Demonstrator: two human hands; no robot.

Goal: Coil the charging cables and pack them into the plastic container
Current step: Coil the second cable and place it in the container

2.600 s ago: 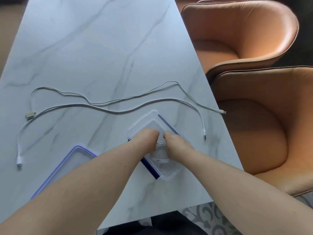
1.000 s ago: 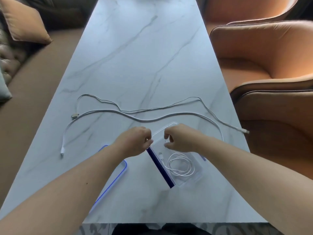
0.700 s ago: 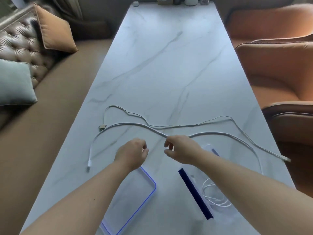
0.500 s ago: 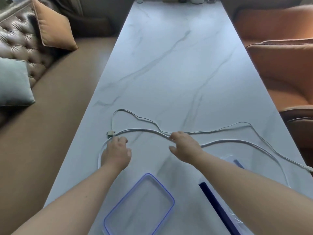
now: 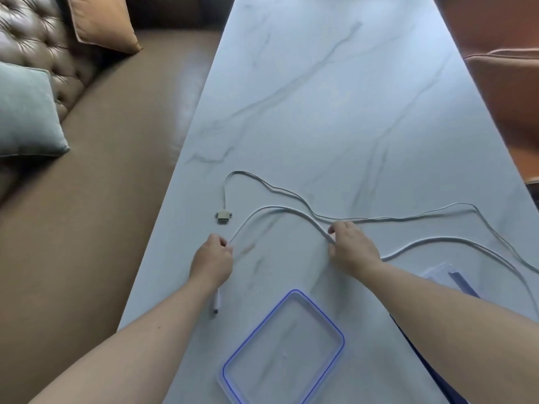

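While both hands held the thick white cable [image 5: 277,209] on the worktop [image 5: 320,97], the left hand [image 5: 213,259] pinched it near its plug [image 5: 215,305] and the right hand [image 5: 351,247] pinched it further along, so each grip was closed on that cable. Even, round loops, small enough for the plastic container [image 5: 444,272] at the right, partly hidden by the arm, would likely work best. That plug lay close to the worktop's left edge and could slip off. The far half of the worktop gave room; the thin cable [image 5: 225,196] and the lid [image 5: 283,348] lay near.
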